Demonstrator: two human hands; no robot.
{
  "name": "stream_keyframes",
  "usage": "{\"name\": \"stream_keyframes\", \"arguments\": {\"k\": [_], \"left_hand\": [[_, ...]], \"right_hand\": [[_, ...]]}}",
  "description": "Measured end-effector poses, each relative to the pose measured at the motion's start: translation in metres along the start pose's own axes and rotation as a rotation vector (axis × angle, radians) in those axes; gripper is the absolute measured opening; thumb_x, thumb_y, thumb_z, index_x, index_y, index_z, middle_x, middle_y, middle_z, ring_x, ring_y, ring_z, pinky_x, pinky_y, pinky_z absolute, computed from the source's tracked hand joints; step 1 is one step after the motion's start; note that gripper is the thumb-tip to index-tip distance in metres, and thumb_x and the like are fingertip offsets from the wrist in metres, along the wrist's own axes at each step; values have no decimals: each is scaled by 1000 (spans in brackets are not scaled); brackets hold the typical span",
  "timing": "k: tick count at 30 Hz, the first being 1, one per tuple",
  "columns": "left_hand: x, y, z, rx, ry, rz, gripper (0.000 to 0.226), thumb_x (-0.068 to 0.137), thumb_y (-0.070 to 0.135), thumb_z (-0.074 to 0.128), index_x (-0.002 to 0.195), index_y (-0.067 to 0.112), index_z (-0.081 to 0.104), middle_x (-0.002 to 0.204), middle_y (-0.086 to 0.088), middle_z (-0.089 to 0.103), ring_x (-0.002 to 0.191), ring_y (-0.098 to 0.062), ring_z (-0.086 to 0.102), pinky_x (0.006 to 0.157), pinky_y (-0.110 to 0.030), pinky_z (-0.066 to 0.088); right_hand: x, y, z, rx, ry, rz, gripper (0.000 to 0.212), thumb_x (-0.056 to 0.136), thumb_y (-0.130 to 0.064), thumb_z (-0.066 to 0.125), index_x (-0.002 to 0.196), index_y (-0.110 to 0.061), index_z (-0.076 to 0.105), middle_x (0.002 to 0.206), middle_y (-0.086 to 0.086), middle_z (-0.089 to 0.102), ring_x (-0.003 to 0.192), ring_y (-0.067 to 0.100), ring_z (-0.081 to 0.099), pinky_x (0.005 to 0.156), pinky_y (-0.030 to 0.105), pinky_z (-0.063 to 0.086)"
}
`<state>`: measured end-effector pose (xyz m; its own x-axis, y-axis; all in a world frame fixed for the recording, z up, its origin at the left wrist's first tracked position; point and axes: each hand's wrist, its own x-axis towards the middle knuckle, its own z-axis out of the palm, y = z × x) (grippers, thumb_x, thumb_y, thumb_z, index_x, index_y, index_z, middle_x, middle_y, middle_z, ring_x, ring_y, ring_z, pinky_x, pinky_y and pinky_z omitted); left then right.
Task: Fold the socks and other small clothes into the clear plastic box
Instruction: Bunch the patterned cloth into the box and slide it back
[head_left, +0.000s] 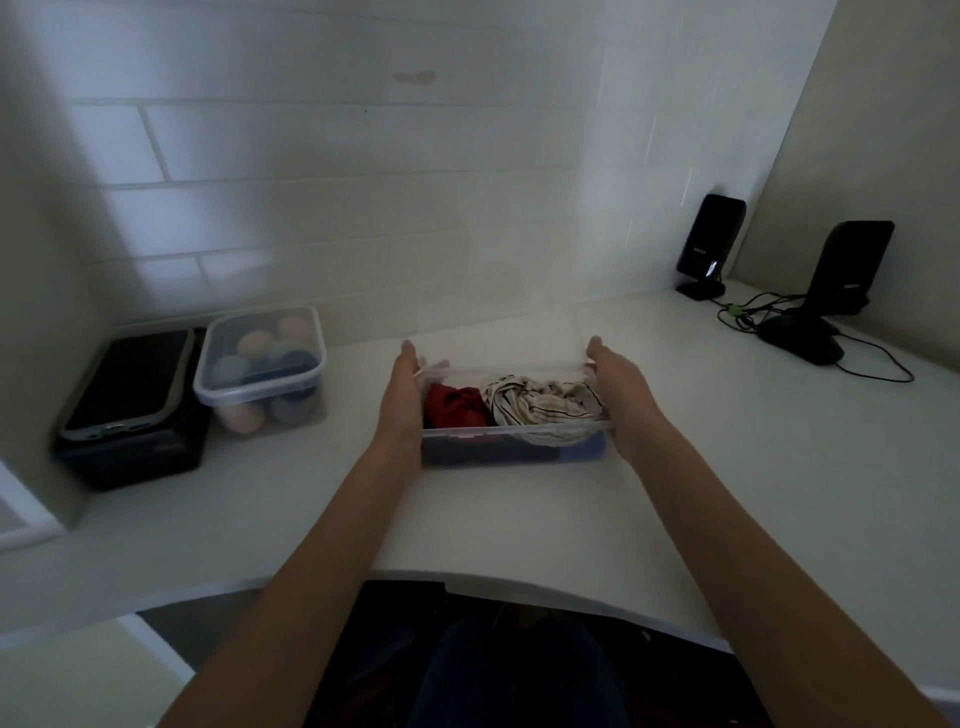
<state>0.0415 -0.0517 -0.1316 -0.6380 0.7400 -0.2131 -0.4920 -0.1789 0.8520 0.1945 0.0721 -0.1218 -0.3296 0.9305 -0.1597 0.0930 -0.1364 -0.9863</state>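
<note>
Box (514, 441): clear plastic, lidless, on the white counter (519, 519), about midway across it and set back from the near edge.
Red cloth (454, 405): bunched in the box's left part.
Striped cloth (540, 405): cream with thin dark lines, crumpled in the box's right part, spilling slightly over the near rim.
Dark cloth (498, 451): seen through the box's front wall, under the other two.
Left hand (402, 387): flat against the box's left side, fingers straight and together, tips reaching the far left corner.
Right hand (618, 384): against the box's right side, fingers extended and together, tips near the far right corner; whether any finger hooks over the rim I cannot tell.
Tub (260, 364): lidded clear tub left of the box, against the tiled wall, holding rolled bundles in peach, blue and grey.
Phone (127, 379): dark screen, lying on a black case left of the tub.
Speakers (852, 270): two black ones far right of the box, at the wall.
Mouse (800, 338): black, corded, just in front of the speakers.
</note>
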Motion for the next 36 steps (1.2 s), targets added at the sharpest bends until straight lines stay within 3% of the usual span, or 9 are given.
{"name": "stream_keyframes", "arguments": {"k": [5,10,13,16,19,23,26,31,36], "left_hand": [[9,-9,-1,90,23,132,50,96,53,25,127,21,48,117,-5,65,110,-26,61,94,-43,50],[13,-10,0,183,75,237,47,96,54,19,90,26,57,98,-3,69,95,-24,63,90,-41,52],[11,-10,-2,156,90,221,52,96,53,23,71,22,56,80,0,63,80,-20,61,79,-33,50],[10,-11,-5,170,39,228,44,96,43,35,63,20,51,68,1,61,72,-20,56,74,-34,46],[8,-9,-10,277,-45,244,23,90,35,47,83,14,55,86,-8,58,81,-23,56,79,-37,46],[-8,-7,-20,294,-196,209,29,88,15,55,117,16,50,103,-5,59,93,-22,60,80,-30,51],[-12,-8,-27,313,-261,213,55,74,2,62,124,20,47,107,-7,61,97,-23,61,85,-31,51],[-13,-10,-32,315,-266,209,58,75,-5,60,127,17,47,113,-12,59,100,-24,60,91,-33,49],[-15,-12,-32,446,-245,257,49,86,-3,51,128,22,46,132,-14,51,114,-26,55,98,-34,46]], "right_hand": [[1,5,-4,325,-190,53,52,98,-48,33,134,-15,48,124,8,62,117,29,58,93,39,49],[4,4,-3,441,-99,-7,41,95,-51,36,88,-20,63,88,5,65,89,24,61,73,32,52],[2,7,-6,490,-96,-27,52,96,-47,37,62,-17,63,75,3,66,72,20,62,63,27,51],[-1,8,-13,411,-137,-49,57,96,-43,37,55,-16,66,73,5,63,67,21,57,62,27,46],[-4,14,-18,264,-194,-151,31,91,-33,48,87,-11,69,91,0,63,81,18,60,71,28,48],[-9,22,-23,167,-260,-225,38,92,-14,47,129,-20,53,101,1,63,88,16,61,76,26,50],[-11,24,-26,196,-263,-187,45,90,-5,47,132,-22,49,102,3,65,87,15,63,73,23,50],[-10,28,-27,233,-244,-181,43,91,-4,49,134,-11,48,105,3,64,92,14,62,82,22,49],[-12,34,-29,156,-226,-214,40,92,-13,55,131,-18,52,109,9,67,93,17,67,84,29,52]]}}
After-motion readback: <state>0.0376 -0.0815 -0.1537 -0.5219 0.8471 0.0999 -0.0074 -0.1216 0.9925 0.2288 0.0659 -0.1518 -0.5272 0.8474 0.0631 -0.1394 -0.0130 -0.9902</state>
